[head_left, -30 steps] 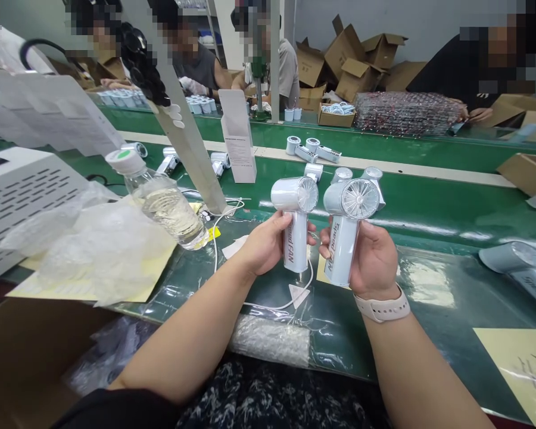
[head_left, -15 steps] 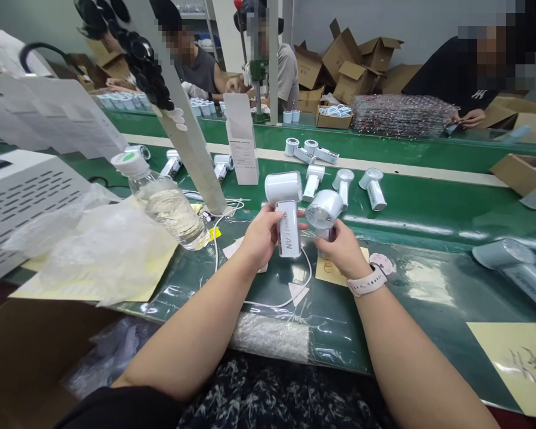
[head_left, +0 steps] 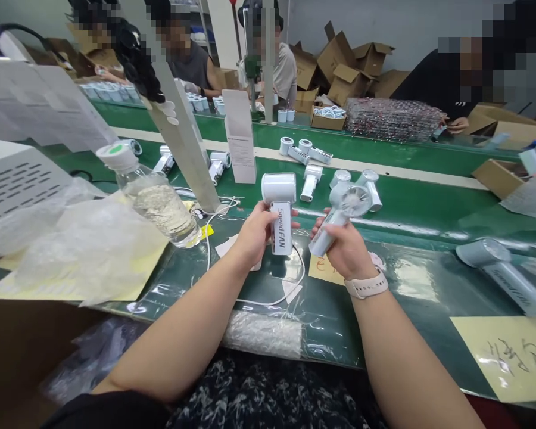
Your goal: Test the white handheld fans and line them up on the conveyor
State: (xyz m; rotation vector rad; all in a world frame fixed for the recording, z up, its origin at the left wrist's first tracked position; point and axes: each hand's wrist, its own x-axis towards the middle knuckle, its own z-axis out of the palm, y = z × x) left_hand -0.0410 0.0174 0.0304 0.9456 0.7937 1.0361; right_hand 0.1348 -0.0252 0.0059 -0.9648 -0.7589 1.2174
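L hand (head_left: pixel 254 235) curled round upright white SpeedFAN handheld fan (head_left: pixel 281 229); R hand (head_left: pixel 347 250) wrapped round handle of tilted fan (head_left: pixel 351 201), both held over green belt (head_left: pixel 429 205), right of water bottle (head_left: pixel 158 208).

Your right hand (head_left: pixel 346 250) covering the handle of the tilted handheld fan (head_left: pixel 355 201), cardboard carton (head_left: pixel 18 357) cut off lower left, yellow note (head_left: pixel 504 357) with handwriting too blurred to read

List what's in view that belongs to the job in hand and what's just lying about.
Job in hand: left hand gripping a white SpeedFAN handheld fan; right hand gripping a second white fan, tilted; more white fans on the green conveyor belt.

Lying about: water bottle, crumpled plastic film, bubble wrap, handwritten yellow sheet.
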